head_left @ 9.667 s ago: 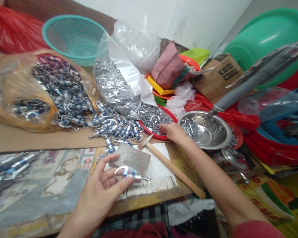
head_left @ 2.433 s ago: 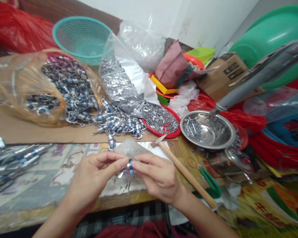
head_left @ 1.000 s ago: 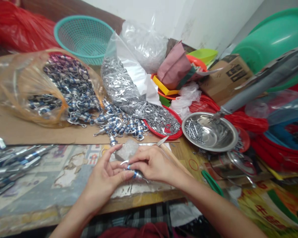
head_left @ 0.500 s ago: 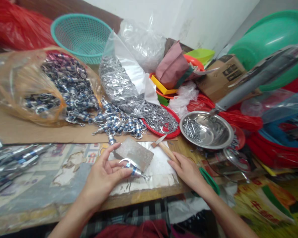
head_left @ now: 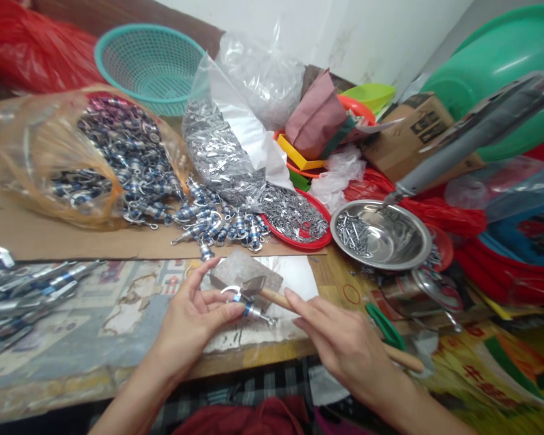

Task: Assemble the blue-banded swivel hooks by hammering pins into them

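Observation:
Between thumb and fingers, my left hand (head_left: 199,311) pinches a small blue-and-silver metal fitting (head_left: 254,311) with a curved lever and a ring at its end. The fitting rests against a grey metal block (head_left: 272,281) lying on white paper (head_left: 303,272). My right hand (head_left: 349,332) is closed around the wooden handle of a small hammer (head_left: 276,297). The hammer's head lies over the block, at the fitting's upper side; whether it touches the fitting I cannot tell. Just beyond the block is another such fitting (head_left: 205,251).
A plastic bag (head_left: 22,157) spills many similar fittings onto cardboard. Small metal pieces fill a red plate (head_left: 317,241); pins lie in a steel bowl (head_left: 417,257). A grey bar-shaped tool (head_left: 457,142) slants above the bowl. More metal parts (head_left: 36,296) lie at left.
My right hand has lifted the hammer off the paper and brought it left, its head now over the block beside the fitting. My left hand keeps its pinch in nearly the same place.

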`<action>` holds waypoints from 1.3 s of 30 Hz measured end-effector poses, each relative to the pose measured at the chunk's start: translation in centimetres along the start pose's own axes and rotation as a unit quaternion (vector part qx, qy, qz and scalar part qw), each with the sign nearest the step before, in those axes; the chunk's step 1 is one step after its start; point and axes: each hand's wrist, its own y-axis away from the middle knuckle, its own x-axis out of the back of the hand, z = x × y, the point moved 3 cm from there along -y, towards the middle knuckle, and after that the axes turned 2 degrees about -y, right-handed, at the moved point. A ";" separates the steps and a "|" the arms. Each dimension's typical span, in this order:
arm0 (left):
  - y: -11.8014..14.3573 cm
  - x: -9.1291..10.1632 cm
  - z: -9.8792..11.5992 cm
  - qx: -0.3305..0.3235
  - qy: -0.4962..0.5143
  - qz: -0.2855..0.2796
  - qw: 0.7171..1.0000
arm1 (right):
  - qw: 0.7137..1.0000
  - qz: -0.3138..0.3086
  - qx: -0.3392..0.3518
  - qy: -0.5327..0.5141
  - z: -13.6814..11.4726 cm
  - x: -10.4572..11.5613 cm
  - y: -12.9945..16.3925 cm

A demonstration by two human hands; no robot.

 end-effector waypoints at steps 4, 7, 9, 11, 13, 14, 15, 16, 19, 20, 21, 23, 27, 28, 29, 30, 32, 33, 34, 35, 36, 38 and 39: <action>0.0 0.0 -0.2 -0.001 -0.002 0.001 1.000 | 0.999 0.015 -0.016 -0.040 0.7 -0.7 0.7; -0.2 0.2 -0.2 -0.012 -0.019 0.000 1.000 | 0.991 0.046 -0.089 -0.088 2.9 -1.4 0.8; -0.3 0.4 -0.2 -0.025 -0.066 -0.003 0.997 | 0.982 0.061 -0.149 -0.095 4.9 -1.7 0.7; -0.3 0.5 0.0 -0.036 -0.150 -0.003 0.988 | 0.980 0.023 -0.180 -0.081 6.5 -2.1 0.2; -0.3 0.7 0.3 -0.050 -0.240 0.009 0.969 | 0.982 -0.029 -0.178 -0.052 7.7 -2.3 -0.8; -0.3 0.8 0.5 -0.066 -0.275 0.017 0.959 | 0.984 -0.037 -0.175 -0.022 8.2 -2.2 -1.7; -0.2 0.8 0.8 -0.089 -0.300 0.022 0.950 | 0.984 -0.034 -0.177 0.017 8.8 -2.0 -2.7; -0.2 0.8 1.0 -0.118 -0.317 0.024 0.941 | 0.981 -0.027 -0.182 0.058 9.4 -1.9 -3.9; -0.1 0.6 1.6 -0.206 -0.337 0.009 0.918 | 0.967 -0.022 -0.212 0.140 11.4 -1.7 -7.8; -0.1 0.5 1.7 -0.225 -0.341 0.007 0.913 | 0.964 -0.035 -0.220 0.146 12.1 -1.8 -9.0; -0.1 0.4 1.8 -0.240 -0.346 0.005 0.907 | 0.963 -0.047 -0.223 0.144 12.6 -2.0 -10.1; -0.1 0.3 1.9 -0.265 -0.360 0.004 0.894 | 0.962 -0.063 -0.226 0.142 13.4 -2.3 -11.8; 0.0 0.2 2.0 -0.293 -0.380 0.004 0.877 | 0.966 -0.052 -0.225 0.113 13.9 -1.9 -12.9; 0.0 0.2 2.0 -0.289 -0.378 -0.001 0.880 | 0.968 -0.038 -0.226 0.101 13.6 -1.6 -12.8; -0.1 0.2 1.9 -0.281 -0.373 -0.010 0.884 | 0.970 -0.021 -0.226 0.087 13.2 -1.3 -12.6; -0.1 0.2 1.8 -0.271 -0.368 -0.020 0.889 | 0.972 -0.002 -0.225 0.072 12.4 -1.0 -12.2; -0.2 0.2 1.5 -0.256 -0.357 -0.027 0.898 | 0.975 0.028 -0.217 0.035 10.1 -0.8 -11.1; -0.3 0.2 1.4 -0.252 -0.352 -0.020 0.901 | 0.978 0.040 -0.204 -0.005 8.5 -1.0 -10.4; -0.3 0.3 1.4 -0.252 -0.347 -0.010 0.903 | 0.980 0.047 -0.187 -0.050 6.8 -1.3 -9.7; -0.4 0.3 1.3 -0.254 -0.340 0.000 0.906 | 0.973 0.069 -0.146 -0.168 5.0 -1.7 -9.0; -0.4 0.3 1.2 -0.256 -0.332 0.008 0.908 | 0.955 0.081 -0.108 -0.264 3.3 -2.1 -8.4; -0.4 0.4 1.2 -0.264 -0.316 0.018 0.911 | 0.916 0.089 -0.071 -0.384 0.8 -2.9 -7.4; -0.3 0.4 1.3 -0.269 -0.311 0.018 0.911 | 0.903 0.088 -0.067 -0.415 0.0 -3.2 -7.0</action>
